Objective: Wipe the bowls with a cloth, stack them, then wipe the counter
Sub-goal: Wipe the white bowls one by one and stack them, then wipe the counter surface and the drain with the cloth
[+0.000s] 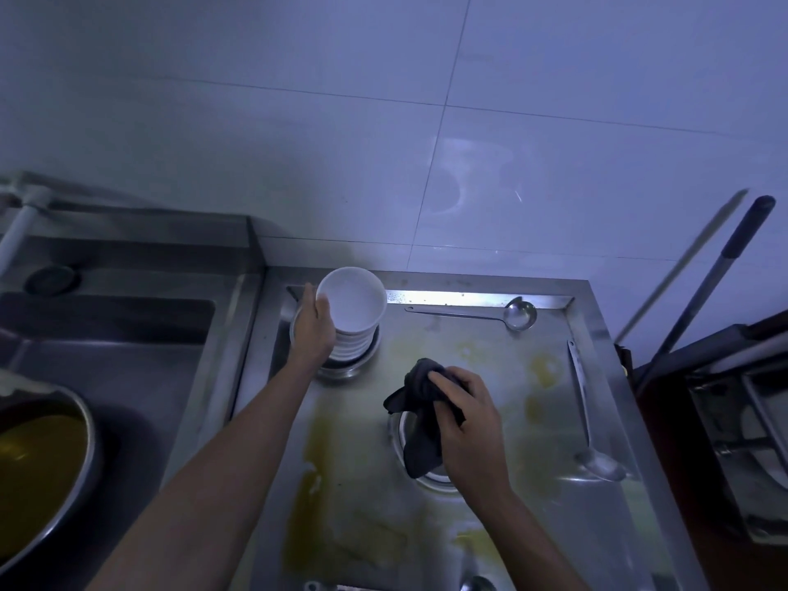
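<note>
A stack of white bowls [353, 339] stands at the back left of the steel counter [482, 364]. The top bowl [352, 299] is tilted, its mouth facing me, and my left hand [314, 330] grips its left rim and side. My right hand [467, 424] is closed around a dark cloth [420, 413] to the right of the stack. The cloth hangs over a round metal ring [437, 479] set in the counter. Yellowish stains smear the counter's middle and front.
Two steel ladles lie on the counter, one along the back [518, 314] and one along the right side [590, 424]. A sink [106, 334] with a metal basin of yellow liquid [38, 467] is at the left. A dark-handled pole [716, 275] leans at the right.
</note>
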